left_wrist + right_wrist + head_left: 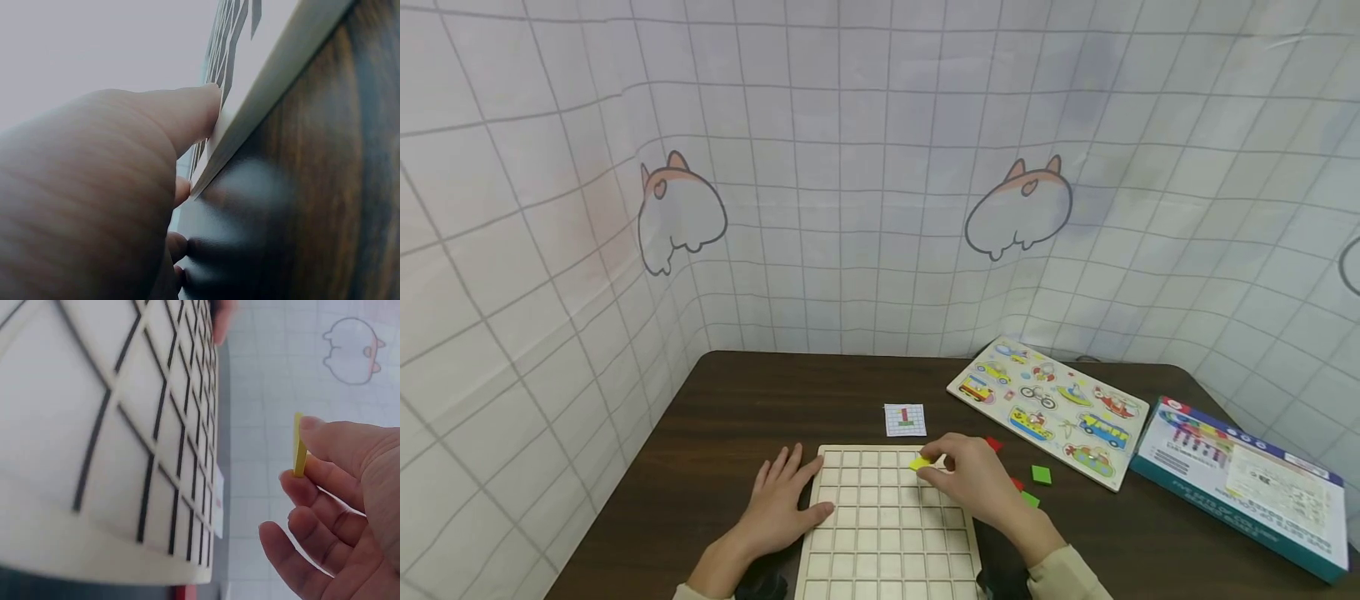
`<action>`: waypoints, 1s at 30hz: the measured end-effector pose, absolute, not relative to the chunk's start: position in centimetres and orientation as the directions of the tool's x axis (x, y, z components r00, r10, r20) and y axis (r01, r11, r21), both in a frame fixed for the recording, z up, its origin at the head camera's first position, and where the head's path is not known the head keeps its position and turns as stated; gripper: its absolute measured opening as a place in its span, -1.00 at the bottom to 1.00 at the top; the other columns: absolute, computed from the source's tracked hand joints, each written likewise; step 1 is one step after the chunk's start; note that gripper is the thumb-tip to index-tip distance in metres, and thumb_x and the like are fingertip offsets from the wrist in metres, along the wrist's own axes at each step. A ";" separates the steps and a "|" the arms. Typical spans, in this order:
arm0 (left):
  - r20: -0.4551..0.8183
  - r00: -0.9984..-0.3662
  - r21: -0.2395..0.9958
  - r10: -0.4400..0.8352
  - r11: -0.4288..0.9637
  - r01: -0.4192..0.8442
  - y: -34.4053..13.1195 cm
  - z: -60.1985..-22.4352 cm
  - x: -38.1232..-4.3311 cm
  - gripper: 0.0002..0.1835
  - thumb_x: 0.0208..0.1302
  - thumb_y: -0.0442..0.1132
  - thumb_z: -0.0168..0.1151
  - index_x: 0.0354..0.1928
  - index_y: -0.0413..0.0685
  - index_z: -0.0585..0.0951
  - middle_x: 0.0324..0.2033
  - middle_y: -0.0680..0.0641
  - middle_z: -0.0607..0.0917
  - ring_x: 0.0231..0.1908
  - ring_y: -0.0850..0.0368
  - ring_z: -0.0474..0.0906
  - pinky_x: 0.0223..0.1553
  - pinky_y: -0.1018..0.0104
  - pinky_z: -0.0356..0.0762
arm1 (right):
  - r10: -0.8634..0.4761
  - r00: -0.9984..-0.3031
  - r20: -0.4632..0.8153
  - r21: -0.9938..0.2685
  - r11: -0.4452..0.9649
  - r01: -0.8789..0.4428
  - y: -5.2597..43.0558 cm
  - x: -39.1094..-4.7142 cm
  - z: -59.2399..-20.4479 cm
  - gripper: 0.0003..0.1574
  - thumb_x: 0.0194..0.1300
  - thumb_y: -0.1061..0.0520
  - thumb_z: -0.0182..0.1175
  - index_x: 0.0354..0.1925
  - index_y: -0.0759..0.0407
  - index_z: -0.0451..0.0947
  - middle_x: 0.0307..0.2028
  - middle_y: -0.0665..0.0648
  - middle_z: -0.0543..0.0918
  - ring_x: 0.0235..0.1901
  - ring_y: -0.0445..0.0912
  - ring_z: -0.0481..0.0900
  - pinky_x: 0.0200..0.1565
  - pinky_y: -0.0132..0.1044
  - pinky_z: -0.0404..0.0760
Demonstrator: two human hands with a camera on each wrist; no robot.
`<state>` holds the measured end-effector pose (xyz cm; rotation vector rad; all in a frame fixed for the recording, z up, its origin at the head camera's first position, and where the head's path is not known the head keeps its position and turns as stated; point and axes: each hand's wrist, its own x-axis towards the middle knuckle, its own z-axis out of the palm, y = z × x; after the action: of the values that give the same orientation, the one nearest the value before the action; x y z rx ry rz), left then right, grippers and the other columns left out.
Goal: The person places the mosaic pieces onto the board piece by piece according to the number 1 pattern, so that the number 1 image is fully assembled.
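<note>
My right hand (973, 479) pinches a thin yellow square tile (919, 462) between thumb and fingers, above the upper right of a wooden grid board (880, 517). In the right wrist view the yellow tile (299, 447) shows edge-on, apart from the board (112, 450). My left hand (778, 500) lies with fingers spread at the board's left edge. Its thumb (194, 112) rests on the rim, while the other fingers reach past the edge over the table. Behind the board lies a small card (905, 420) printed with a grid and a red and green figure.
Red tiles (994, 443) and green tiles (1041, 475) lie right of the board, partly behind my right hand. Farther right are a picture puzzle board (1052, 408) with vehicles and a teal-sided box (1240, 483). A grid-patterned cloth (865, 208) hangs behind the dark table (760, 392).
</note>
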<state>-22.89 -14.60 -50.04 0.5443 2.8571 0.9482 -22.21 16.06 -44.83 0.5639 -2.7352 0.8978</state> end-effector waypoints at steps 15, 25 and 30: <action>0.023 -0.934 0.594 0.356 0.747 0.299 -14.9 -49.9 -22.8 -0.19 0.26 0.17 0.26 0.45 -0.04 0.31 0.48 -0.36 0.02 0.48 -0.34 -0.23 0.36 -0.34 -0.42 | -0.380 -0.893 0.240 -0.544 0.709 -0.448 12.5 -23.9 -46.2 -0.78 0.18 0.06 0.40 -0.19 0.11 0.76 -0.31 -0.06 0.70 -0.43 -0.31 0.48 -0.35 -0.37 0.49; 0.014 -0.939 0.581 0.343 0.762 0.286 -15.2 -50.4 -22.4 -0.20 0.26 0.17 0.26 0.45 -0.04 0.32 0.48 -0.36 0.03 0.48 -0.35 -0.22 0.36 -0.35 -0.39 | -0.384 -0.896 0.221 -0.540 0.717 -0.440 9.9 -24.3 -47.6 -0.74 0.17 0.03 0.41 -0.18 0.10 0.77 -0.31 -0.06 0.70 -0.45 -0.34 0.50 -0.38 -0.43 0.52; 0.032 -0.935 0.582 0.354 0.754 0.305 -14.7 -50.1 -22.9 -0.20 0.28 0.17 0.25 0.45 -0.04 0.31 0.48 -0.35 0.02 0.48 -0.32 -0.23 0.37 -0.32 -0.40 | -0.372 -0.901 0.223 -0.509 0.744 -0.433 9.9 -24.9 -47.7 -0.76 0.18 0.00 0.41 -0.19 0.05 0.77 -0.32 -0.11 0.67 -0.43 -0.31 0.49 -0.35 -0.40 0.52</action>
<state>-22.87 -14.65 -50.05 0.5397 2.8662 0.9304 -24.90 9.93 -47.68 0.6554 -2.8332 0.8668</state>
